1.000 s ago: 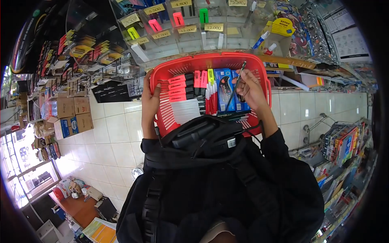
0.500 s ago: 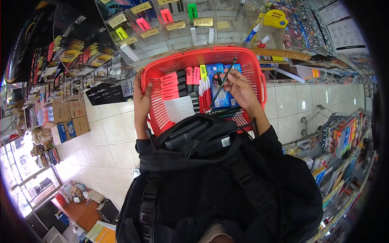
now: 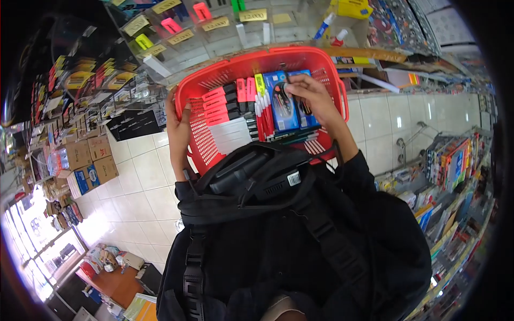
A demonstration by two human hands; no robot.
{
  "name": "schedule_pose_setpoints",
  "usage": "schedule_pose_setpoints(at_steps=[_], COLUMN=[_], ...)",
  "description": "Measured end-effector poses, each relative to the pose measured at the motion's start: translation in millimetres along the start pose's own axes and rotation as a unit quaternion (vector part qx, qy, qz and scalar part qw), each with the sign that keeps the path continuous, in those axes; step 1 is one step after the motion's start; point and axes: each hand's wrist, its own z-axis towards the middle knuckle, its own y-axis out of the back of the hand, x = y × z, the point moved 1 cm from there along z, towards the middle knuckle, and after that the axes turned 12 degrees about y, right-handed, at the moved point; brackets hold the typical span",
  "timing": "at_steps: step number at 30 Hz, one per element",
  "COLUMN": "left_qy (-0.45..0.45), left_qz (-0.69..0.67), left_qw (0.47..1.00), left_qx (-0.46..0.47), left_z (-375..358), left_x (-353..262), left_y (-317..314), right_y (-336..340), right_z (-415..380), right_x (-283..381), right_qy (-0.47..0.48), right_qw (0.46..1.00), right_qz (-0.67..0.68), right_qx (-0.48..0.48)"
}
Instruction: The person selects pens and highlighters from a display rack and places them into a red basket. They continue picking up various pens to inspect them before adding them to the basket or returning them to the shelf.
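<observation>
My left hand (image 3: 178, 128) is closed on the left rim of a red plastic basket (image 3: 214, 69), thumb inside the wall. Over the basket's right side, my right hand (image 3: 316, 99) pinches a thin dark pencil (image 3: 285, 72), partly blurred and partly hidden by the fingers. Below it lie blue packs (image 3: 281, 104). To their left are red-and-white pens (image 3: 262, 115), a yellow highlighter (image 3: 259, 84), pink highlighters (image 3: 215, 107) and a stack of white sticks or boxes (image 3: 230, 136). Dark pencils (image 3: 292, 138) lie along the near side, partly hidden by the black bag.
A display shelf (image 3: 203, 40) with price tags and highlighters stands just beyond the basket. My black bag (image 3: 257, 176) overlaps the basket's near edge. Cardboard boxes (image 3: 99, 155) sit on the tiled floor at left; a wire rack of books (image 3: 455, 160) stands at right.
The pencil in my right hand has swung from slanting right at its top to slanting left. The basket and both hands appear slightly higher and further left in view.
</observation>
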Motion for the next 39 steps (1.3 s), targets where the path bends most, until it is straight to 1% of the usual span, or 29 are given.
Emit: schedule_pose_setpoints(at_steps=[2,3,4,5,6,7,8,10,11,14,15,18,21,24,25,29,32,33,36,38,39], left_qy=[-0.004,-0.011,-0.019,0.002,-0.007,-0.017,-0.026,-0.010,-0.001,-0.018,-0.019,-0.011,0.002,-0.003,-0.002,-0.006,-0.023,-0.041,0.003,-0.004,-0.013], left_qz=[-0.011,-0.006,-0.001,-0.022,-0.011,0.000,0.011,0.008,0.006,0.014,0.012,-0.004,-0.026,-0.016,-0.008,0.024,0.090,0.079,0.067,0.055,0.051], left_qw=[1.000,1.000,1.000,1.000,1.000,1.000,1.000,1.000,1.000,1.000,1.000,1.000,1.000,1.000,1.000,1.000,0.995,0.996,0.998,0.998,0.999], left_qx=[0.008,0.006,0.001,0.008,0.007,0.004,0.000,0.002,0.002,-0.004,-0.003,0.003,0.009,0.006,0.003,-0.008,-0.041,-0.022,-0.016,-0.014,-0.013], left_z=[2.7,2.5,2.0,0.4,1.2,2.6,4.0,2.4,1.3,3.9,4.0,2.7,0.0,0.4,0.3,-0.5,0.5,0.8,-3.9,-3.8,-2.8], left_x=[-0.7,-2.0,-3.5,-4.2,-3.5,-1.5,-0.1,-3.5,-4.3,0.9,0.9,-1.9,-8.0,-6.1,-5.8,-8.3,-4.4,-6.0,-12.5,-11.9,-8.6], left_y=[-2.0,-2.5,-2.9,-3.2,-3.0,-2.6,-1.4,-1.7,-1.8,-0.5,-0.5,-1.7,-3.8,-3.3,-2.7,-1.1,0.5,1.5,2.3,3.3,3.6], right_y=[6.0,5.3,5.7,5.8,6.1,7.0,8.6,0.7,-0.6,6.9,6.0,2.4,-9.6,-7.4,-5.6,-0.7,-1.2,0.8,4.4,3.8,-2.2], right_z=[6.2,6.3,3.1,0.5,-1.8,-6.1,-9.5,-17.6,-20.2,-32.3,-33.5,-38.6,-43.0,-58.3,-59.5,-59.8,-50.3,-46.2,-23.3,-3.8,6.6], right_x=[1.0,5.6,3.3,-1.1,-6.9,-15.1,-21.5,-21.9,-20.4,-33.0,-33.9,-28.3,-18.6,-30.9,-31.4,-40.1,-31.3,-27.8,-9.8,15.0,32.0], right_qy=[0.051,0.023,0.009,-0.005,-0.018,0.007,-0.008,-0.040,-0.078,-0.012,0.000,-0.012,-0.053,0.038,0.040,0.057,0.005,0.005,-0.001,-0.009,0.016], right_qw=[0.983,0.963,0.954,0.945,0.933,0.906,0.891,0.856,0.834,0.783,0.786,0.780,0.726,0.727,0.737,0.726,0.721,0.738,0.794,0.835,0.846], right_qz=[-0.160,-0.250,-0.269,-0.288,-0.307,-0.357,-0.382,-0.428,-0.450,-0.535,-0.531,-0.537,-0.576,-0.597,-0.586,-0.602,-0.588,-0.572,-0.519,-0.476,-0.465], right_qx=[0.080,0.103,0.129,0.157,0.186,0.227,0.246,0.286,0.309,0.316,0.318,0.322,0.372,0.338,0.335,0.327,0.367,0.357,0.318,0.276,0.262])
